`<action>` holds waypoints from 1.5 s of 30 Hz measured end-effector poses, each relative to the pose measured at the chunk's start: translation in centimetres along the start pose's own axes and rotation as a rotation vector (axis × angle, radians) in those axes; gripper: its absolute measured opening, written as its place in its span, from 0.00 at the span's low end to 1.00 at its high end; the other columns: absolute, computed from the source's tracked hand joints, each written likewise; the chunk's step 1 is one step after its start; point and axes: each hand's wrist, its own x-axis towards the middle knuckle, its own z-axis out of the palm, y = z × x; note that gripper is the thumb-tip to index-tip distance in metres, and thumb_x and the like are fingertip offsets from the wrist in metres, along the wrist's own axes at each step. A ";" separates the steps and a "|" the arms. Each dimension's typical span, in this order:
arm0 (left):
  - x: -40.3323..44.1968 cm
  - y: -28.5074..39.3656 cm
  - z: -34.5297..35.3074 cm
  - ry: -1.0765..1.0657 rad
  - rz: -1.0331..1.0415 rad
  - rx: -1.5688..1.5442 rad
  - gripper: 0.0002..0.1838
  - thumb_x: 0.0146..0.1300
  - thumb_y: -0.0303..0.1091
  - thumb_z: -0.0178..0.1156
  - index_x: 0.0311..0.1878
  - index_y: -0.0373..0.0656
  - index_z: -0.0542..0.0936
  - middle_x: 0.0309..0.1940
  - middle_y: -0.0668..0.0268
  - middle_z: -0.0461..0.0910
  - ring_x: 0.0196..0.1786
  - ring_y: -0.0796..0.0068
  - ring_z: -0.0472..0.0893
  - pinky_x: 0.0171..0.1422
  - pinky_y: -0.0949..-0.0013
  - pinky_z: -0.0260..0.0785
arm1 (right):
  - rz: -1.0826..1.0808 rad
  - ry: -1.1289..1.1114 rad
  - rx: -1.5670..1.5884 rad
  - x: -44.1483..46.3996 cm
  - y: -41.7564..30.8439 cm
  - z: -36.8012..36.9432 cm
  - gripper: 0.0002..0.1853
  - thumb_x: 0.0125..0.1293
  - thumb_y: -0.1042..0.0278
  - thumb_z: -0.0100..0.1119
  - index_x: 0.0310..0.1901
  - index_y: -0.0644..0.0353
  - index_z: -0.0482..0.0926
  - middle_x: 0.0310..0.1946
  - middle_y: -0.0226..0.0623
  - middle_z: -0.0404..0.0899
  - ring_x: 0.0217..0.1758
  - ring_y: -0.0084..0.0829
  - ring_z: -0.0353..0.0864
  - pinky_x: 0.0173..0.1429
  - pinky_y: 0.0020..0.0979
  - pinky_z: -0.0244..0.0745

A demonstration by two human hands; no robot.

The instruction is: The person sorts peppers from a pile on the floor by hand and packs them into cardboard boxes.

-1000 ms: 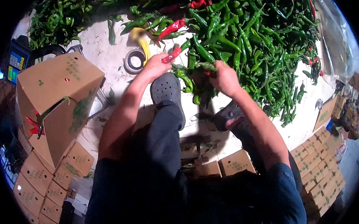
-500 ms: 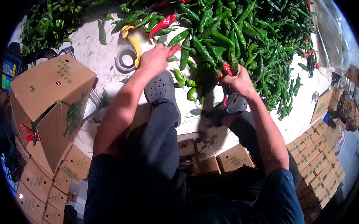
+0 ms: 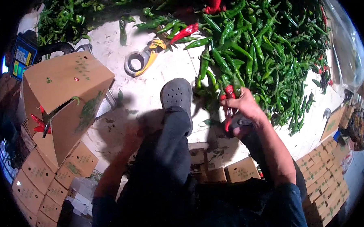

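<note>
My right hand (image 3: 247,105) is closed around a few red chili peppers (image 3: 230,91) at the near edge of the green pepper pile (image 3: 250,47). A red tip hangs below my fingers, by the right shoe. My left hand (image 3: 135,132) is low beside my left leg, dark and blurred; its fingers cannot be made out. Ahead of it lies a yellow-and-grey tape dispenser (image 3: 154,51) with a roll of tape. One long red pepper (image 3: 185,33) rests at the pile's left edge. A dark clog (image 3: 177,95) on my left foot stands on the white surface.
At left stands a cardboard box (image 3: 65,82) with partly raised flaps and red peppers (image 3: 39,124) at its opening. Behind it is a scale display (image 3: 22,61). Cartons (image 3: 37,170) are below left, with more stacked cartons (image 3: 323,172) at right. Clear plastic sheeting (image 3: 347,43) hangs at right.
My left hand has pulled back from beside the tape dispenser, where a red pepper showed at its fingers, down toward my left leg. My right hand stays on its red peppers. The view has shifted slightly.
</note>
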 end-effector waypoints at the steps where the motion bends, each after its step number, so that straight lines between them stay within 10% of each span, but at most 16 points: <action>1: -2.0 -1.3 0.7 0.049 -0.024 -0.014 0.22 0.57 0.32 0.69 0.55 0.40 0.80 0.46 0.53 0.79 0.52 0.47 0.77 0.59 0.52 0.71 | 0.044 -0.015 -0.003 0.3 -0.3 0.8 0.14 0.55 0.70 0.75 0.40 0.60 0.81 0.30 0.27 0.82 0.30 0.19 0.79 0.33 0.25 0.75; 5: 1.6 4.9 -7.1 -0.013 -0.571 -0.583 0.16 0.69 0.38 0.62 0.54 0.39 0.81 0.28 0.69 0.76 0.34 0.66 0.77 0.45 0.65 0.74 | -0.007 -0.114 0.262 3.1 -0.6 3.5 0.15 0.57 0.71 0.75 0.42 0.62 0.80 0.32 0.33 0.84 0.31 0.25 0.83 0.34 0.27 0.79; 9: 13.4 11.6 -11.4 0.169 -0.481 -1.453 0.14 0.76 0.48 0.53 0.49 0.50 0.79 0.21 0.78 0.67 0.20 0.89 0.62 0.21 0.81 0.53 | -0.096 -0.068 0.345 6.8 -4.6 4.9 0.14 0.53 0.76 0.71 0.42 0.64 0.80 0.35 0.35 0.85 0.37 0.26 0.83 0.45 0.30 0.79; 15: 32.6 17.2 -15.9 0.306 -0.331 -1.798 0.05 0.65 0.26 0.55 0.39 0.34 0.75 0.30 0.59 0.76 0.33 0.66 0.78 0.38 0.61 0.74 | -0.746 0.255 -0.777 14.1 -10.3 4.6 0.17 0.51 0.78 0.65 0.45 0.60 0.76 0.36 0.52 0.80 0.40 0.51 0.82 0.45 0.43 0.76; 19: 37.7 17.2 -14.5 0.510 -0.710 -1.696 0.03 0.62 0.23 0.54 0.39 0.37 0.75 0.30 0.63 0.74 0.32 0.66 0.74 0.35 0.63 0.70 | -0.775 0.317 -1.574 19.3 -12.1 5.1 0.13 0.55 0.69 0.57 0.42 0.60 0.79 0.54 0.40 0.79 0.64 0.44 0.73 0.64 0.45 0.67; 22: 38.1 15.8 -12.5 0.503 -0.706 -1.399 0.05 0.62 0.25 0.55 0.40 0.39 0.78 0.32 0.64 0.74 0.35 0.70 0.74 0.35 0.65 0.67 | -0.900 0.311 -1.633 19.7 -10.5 5.2 0.09 0.56 0.68 0.57 0.38 0.57 0.80 0.41 0.38 0.80 0.54 0.39 0.76 0.62 0.45 0.65; 28: 38.4 14.2 -10.7 0.581 -0.762 -1.221 0.10 0.60 0.31 0.67 0.40 0.38 0.78 0.34 0.61 0.80 0.35 0.68 0.77 0.41 0.59 0.69 | -0.586 0.163 -0.995 13.0 -9.9 4.9 0.19 0.50 0.74 0.65 0.45 0.63 0.72 0.40 0.51 0.76 0.43 0.55 0.82 0.52 0.49 0.78; 33: 38.2 15.5 -11.3 0.709 -0.734 -1.131 0.18 0.51 0.34 0.79 0.34 0.37 0.78 0.31 0.61 0.81 0.34 0.69 0.77 0.41 0.61 0.70 | -0.210 0.025 0.129 10.5 -11.9 1.8 0.12 0.53 0.76 0.66 0.41 0.64 0.79 0.33 0.31 0.83 0.35 0.27 0.83 0.45 0.31 0.79; 37: 38.7 15.8 -11.5 0.595 -0.760 -1.019 0.14 0.48 0.26 0.73 0.37 0.34 0.80 0.36 0.59 0.83 0.36 0.67 0.82 0.43 0.63 0.75 | -0.242 -0.148 0.754 10.5 -10.7 2.3 0.16 0.56 0.75 0.68 0.47 0.66 0.79 0.36 0.41 0.84 0.39 0.38 0.86 0.52 0.41 0.83; 41: 36.9 15.2 -11.5 0.641 -0.736 -1.384 0.07 0.55 0.25 0.63 0.36 0.37 0.75 0.27 0.64 0.76 0.24 0.72 0.76 0.25 0.66 0.69 | -0.246 -0.247 0.895 10.4 -9.3 3.6 0.22 0.59 0.72 0.64 0.55 0.70 0.74 0.44 0.48 0.84 0.45 0.43 0.88 0.50 0.44 0.85; 45: 32.2 13.7 -10.1 0.477 -0.656 -1.626 0.14 0.51 0.27 0.60 0.42 0.35 0.71 0.32 0.58 0.78 0.30 0.67 0.79 0.33 0.64 0.79 | -0.178 -0.206 0.860 10.5 -7.9 4.1 0.22 0.59 0.73 0.63 0.55 0.71 0.75 0.47 0.48 0.84 0.43 0.39 0.88 0.41 0.36 0.85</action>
